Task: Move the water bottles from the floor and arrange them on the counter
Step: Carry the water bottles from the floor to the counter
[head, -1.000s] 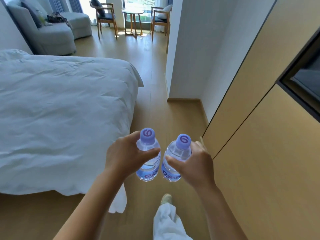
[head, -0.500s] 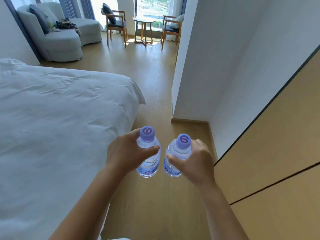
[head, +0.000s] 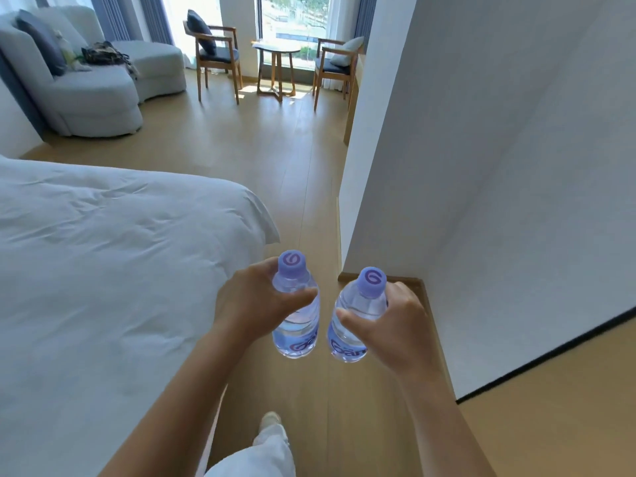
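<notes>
The left hand grips a clear water bottle just below its neck, the thumb wrapped across the front and the fingers curled round the far side; the bottle stands upright in the lower middle of the frame, its purple cap facing the camera and a purple-lettered label at its lower end. The right hand holds a second water bottle the same way, thumb curled over the front and fingers closed behind the shoulder; this one tilts slightly, its purple cap leaning toward the right of the frame. The two bottles hang side by side, close but apart, both held in the air above the wooden floor; no counter shows in this view.

A bed with a white duvet fills the left of the frame; a white wall rises along the right, with a tan wooden panel in the lower right corner. At the bottom centre a white trouser leg and a pale shoe show on the floor. In the upper left sits a light grey curved sofa with a dark cushion and a bundle on it; across the upper middle, two wooden armchairs flank a small round table before a bright window.
</notes>
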Motion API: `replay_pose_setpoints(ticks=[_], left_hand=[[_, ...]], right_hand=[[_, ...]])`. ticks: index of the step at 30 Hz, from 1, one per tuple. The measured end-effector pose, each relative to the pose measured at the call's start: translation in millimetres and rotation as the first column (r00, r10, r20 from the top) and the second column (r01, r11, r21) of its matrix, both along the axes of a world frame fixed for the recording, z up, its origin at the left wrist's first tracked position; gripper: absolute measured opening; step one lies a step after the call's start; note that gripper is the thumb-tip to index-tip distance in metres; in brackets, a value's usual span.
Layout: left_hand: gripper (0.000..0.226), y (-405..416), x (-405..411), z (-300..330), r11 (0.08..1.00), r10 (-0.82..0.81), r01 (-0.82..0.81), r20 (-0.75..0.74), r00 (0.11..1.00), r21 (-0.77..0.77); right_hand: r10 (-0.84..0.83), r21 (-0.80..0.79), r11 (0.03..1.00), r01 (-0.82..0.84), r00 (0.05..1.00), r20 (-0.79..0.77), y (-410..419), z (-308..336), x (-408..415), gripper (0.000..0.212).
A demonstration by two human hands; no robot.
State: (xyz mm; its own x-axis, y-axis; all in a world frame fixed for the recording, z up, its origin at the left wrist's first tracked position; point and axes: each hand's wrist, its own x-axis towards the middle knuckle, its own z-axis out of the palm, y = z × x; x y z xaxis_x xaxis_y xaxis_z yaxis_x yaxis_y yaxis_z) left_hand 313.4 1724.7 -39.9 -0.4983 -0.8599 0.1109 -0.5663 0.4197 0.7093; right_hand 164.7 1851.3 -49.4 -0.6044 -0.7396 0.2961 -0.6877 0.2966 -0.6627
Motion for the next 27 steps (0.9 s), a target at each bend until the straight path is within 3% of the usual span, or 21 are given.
replay_pose_setpoints(ticks=[13, 21, 25, 27], left_hand=[[0.019, -246, -116, 11, 0.999, -0.031, 0.031, 0.001, 1.000, -0.025], [0.026, -385, -211, -2, 1.000, -0.002, 0.003, 0.028, 1.000, -0.026], [0.046, -459, -270, 6, 0.999, 0.040, -0.038, 0.051, 0.998, -0.035], [0.045, -494, -297, 11, 0.997, 0.062, -0.060, 0.059, 0.996, -0.042]], right_hand=[[-0.048, -0.037, 0.998, 0.049, 0.998, 0.032, -240, 0, -111, 0.035], [0.026, -0.045, 0.999, -0.026, 1.000, -0.004, -390, -14, -210, 0.036], [0.049, -0.035, 0.998, -0.049, 0.999, -0.016, -473, -5, -277, 0.036], [0.069, -0.025, 0.997, -0.070, 0.997, -0.038, -510, 0, -307, 0.034]])
